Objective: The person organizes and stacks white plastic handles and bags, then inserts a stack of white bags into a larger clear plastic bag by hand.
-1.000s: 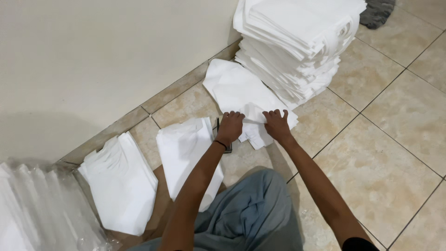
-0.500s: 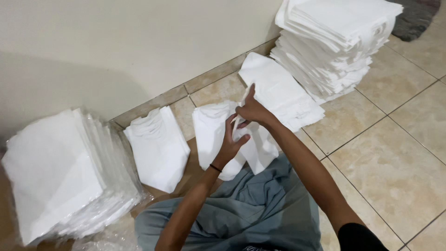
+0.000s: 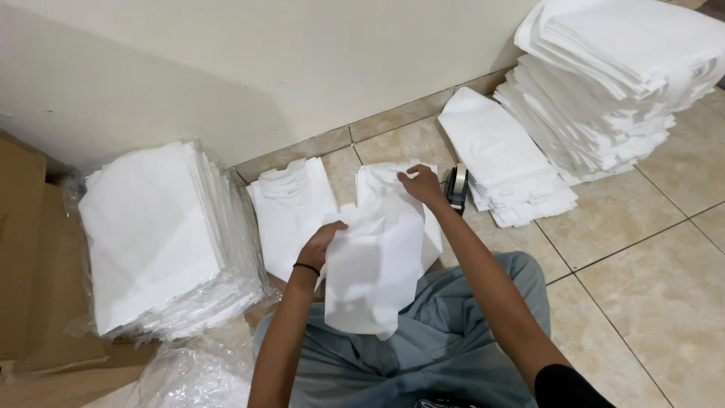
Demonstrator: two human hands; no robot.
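I sit on the floor with a white folded cloth piece (image 3: 375,272) lifted over my lap. My left hand (image 3: 321,245) grips its left upper edge, and a dark band circles that wrist. My right hand (image 3: 423,185) holds its top right corner above a low pile of white pieces (image 3: 434,242) on the tiles. Another small white pile (image 3: 291,208) lies just left of it, by the wall.
A tape dispenser (image 3: 457,187) stands beside my right hand. Right of it lies a flat white pile (image 3: 506,159) and a tall stack of white cloth (image 3: 619,83). A plastic-wrapped white bundle (image 3: 158,234) sits at left beside a cardboard box (image 3: 30,257). Loose plastic (image 3: 189,374) lies below.
My view has swung left, bringing the wrapped bundle and box into sight. Both hands have carried one white piece from the right pile over to my lap and the middle pile.
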